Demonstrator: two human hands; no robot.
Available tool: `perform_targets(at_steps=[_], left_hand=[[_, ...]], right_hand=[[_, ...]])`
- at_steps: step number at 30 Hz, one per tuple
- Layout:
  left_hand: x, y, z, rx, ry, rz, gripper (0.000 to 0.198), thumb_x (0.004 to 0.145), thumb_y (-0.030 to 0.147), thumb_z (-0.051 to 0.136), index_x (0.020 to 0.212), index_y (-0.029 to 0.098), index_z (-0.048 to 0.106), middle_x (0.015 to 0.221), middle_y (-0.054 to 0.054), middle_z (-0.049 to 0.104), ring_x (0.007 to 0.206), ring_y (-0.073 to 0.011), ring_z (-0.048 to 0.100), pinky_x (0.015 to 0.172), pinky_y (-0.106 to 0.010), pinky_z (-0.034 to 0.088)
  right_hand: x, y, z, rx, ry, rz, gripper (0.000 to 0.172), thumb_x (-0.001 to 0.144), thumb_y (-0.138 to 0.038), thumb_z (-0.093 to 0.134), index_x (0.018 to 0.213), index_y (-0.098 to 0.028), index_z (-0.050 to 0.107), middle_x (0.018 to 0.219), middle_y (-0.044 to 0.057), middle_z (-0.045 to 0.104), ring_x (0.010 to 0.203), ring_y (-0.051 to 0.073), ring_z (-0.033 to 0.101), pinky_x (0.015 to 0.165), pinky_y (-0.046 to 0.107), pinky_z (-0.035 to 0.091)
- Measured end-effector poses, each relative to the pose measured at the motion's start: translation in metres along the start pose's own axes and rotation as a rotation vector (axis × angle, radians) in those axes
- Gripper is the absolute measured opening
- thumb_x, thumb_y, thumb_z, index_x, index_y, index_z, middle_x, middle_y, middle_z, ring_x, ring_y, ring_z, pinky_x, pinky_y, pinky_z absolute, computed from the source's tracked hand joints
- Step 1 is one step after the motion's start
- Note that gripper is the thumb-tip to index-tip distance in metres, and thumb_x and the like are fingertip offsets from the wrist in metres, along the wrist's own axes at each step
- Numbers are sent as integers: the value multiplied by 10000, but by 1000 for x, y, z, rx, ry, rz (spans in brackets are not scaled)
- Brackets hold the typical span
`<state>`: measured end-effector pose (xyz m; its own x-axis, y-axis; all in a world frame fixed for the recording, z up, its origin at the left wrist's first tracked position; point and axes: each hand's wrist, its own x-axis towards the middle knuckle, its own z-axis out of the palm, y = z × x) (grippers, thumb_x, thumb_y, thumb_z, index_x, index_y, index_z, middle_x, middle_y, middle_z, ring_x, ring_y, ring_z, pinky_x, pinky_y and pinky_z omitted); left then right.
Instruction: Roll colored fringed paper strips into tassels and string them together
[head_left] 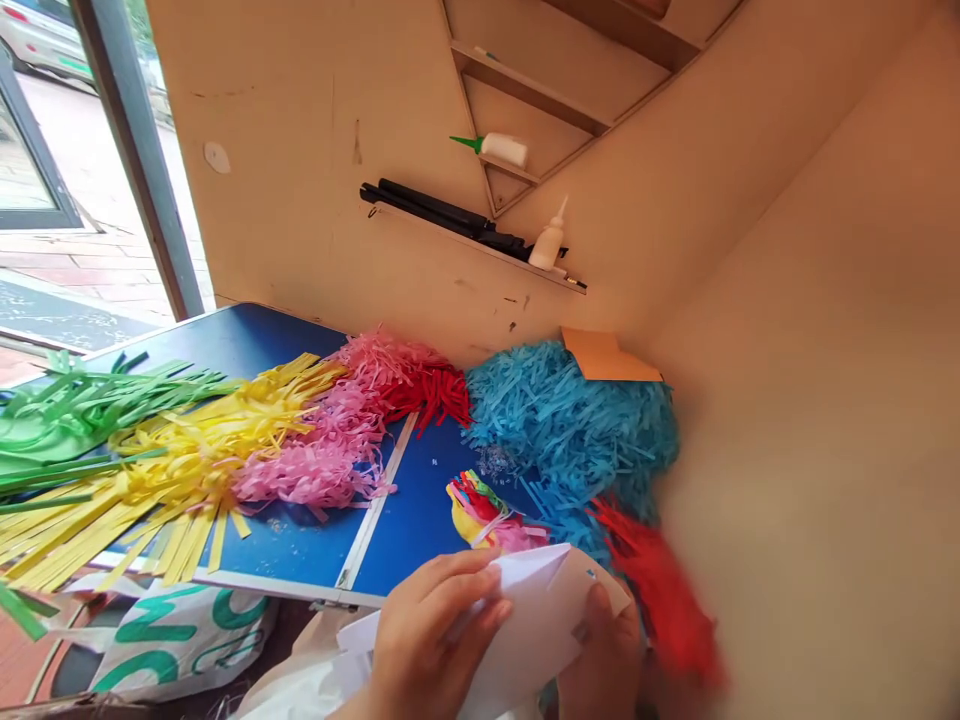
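Folded white paper (532, 625) is held low in front of me, below the table's near edge. Around its left part my left hand (439, 625) is closed, thumb and fingers pinching the sheet. Its right side is gripped by my right hand (604, 645), the thumb lying on the paper and the other fingers mostly hidden behind it. Just beyond the paper, a small bundle of multicoloured paper strips (484, 510) lies on the blue table (431, 500). Red paper strips (660, 590), blurred, hang beside my right hand.
Fringed paper heaps cover the table: green (112, 410), yellow (217, 430), pink (322, 450), red (427, 390) and blue (577, 420). Orange paper (611, 355) tops the blue heap. Glue bottles (549, 240) stand on wall shelves. A printed bag (187, 640) sits below left.
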<state>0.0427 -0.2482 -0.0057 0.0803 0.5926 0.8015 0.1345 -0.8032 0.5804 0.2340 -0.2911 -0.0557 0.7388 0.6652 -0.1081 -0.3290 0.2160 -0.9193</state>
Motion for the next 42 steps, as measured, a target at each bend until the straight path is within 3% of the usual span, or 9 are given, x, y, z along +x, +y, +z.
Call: perform_targets(at_steps=[8,16,19,23,27,31,33,36,42], left_hand=[[-2,2,-7,-63,-28,-55,154,874,124,650,982,228,683,960,-59,760,867,-161,733,767,-231,598],[0,-2,-12,-200,-16,-284,64,897,172,594,887,210,644,800,-20,684,735,-134,665,662,-204,545],[2,-5,-15,-225,-96,-362,109,906,247,598,963,207,681,822,-37,666,733,-142,642,647,-207,518],[3,-13,-27,-355,-187,-558,237,893,377,620,780,188,706,771,-44,641,719,-155,620,638,-209,498],[11,-19,-45,-384,-310,-712,343,876,503,607,991,213,749,977,-86,736,882,-220,682,768,-264,549],[25,-16,-53,-152,-438,-529,382,924,480,538,871,188,779,776,-63,741,668,-170,667,612,-214,534],[25,-17,-54,-71,-420,-438,383,941,449,521,836,183,777,710,-48,723,619,-155,658,564,-192,525],[16,-25,-60,11,-362,-365,324,919,433,568,881,188,776,809,-63,758,697,-179,706,614,-193,566],[13,-42,-77,64,-445,-298,260,877,425,640,958,221,780,935,-68,785,797,-205,751,716,-200,601]], right_hand=[[-9,4,-2,-20,7,-41,588,616,-588,833,946,-222,513,648,19,702,493,230,647,427,332,536],[-29,2,11,-148,-37,-117,452,764,-588,738,900,-193,564,637,15,677,491,195,627,438,274,497],[-32,2,13,-149,-34,-79,474,700,-582,782,864,-198,559,586,-1,652,444,185,590,413,264,466],[-33,-6,14,-254,-65,-127,455,706,-594,764,809,-191,578,579,-5,627,465,169,563,418,242,433],[-36,-23,18,-467,-193,-269,401,719,-556,760,711,-177,630,547,-7,582,483,151,516,441,232,425],[-38,-32,25,-497,-332,-297,394,781,-566,695,733,-176,661,550,-10,560,491,139,479,452,221,402],[-37,-31,27,-470,-393,-283,437,844,-592,613,732,-172,661,571,-3,554,515,136,468,474,219,399],[-35,-29,28,-457,-447,-273,484,898,-604,536,724,-167,651,624,12,565,566,139,474,515,220,402],[-34,-33,24,-520,-545,-327,438,953,-544,490,786,-170,645,623,-1,554,596,145,491,559,226,398]])
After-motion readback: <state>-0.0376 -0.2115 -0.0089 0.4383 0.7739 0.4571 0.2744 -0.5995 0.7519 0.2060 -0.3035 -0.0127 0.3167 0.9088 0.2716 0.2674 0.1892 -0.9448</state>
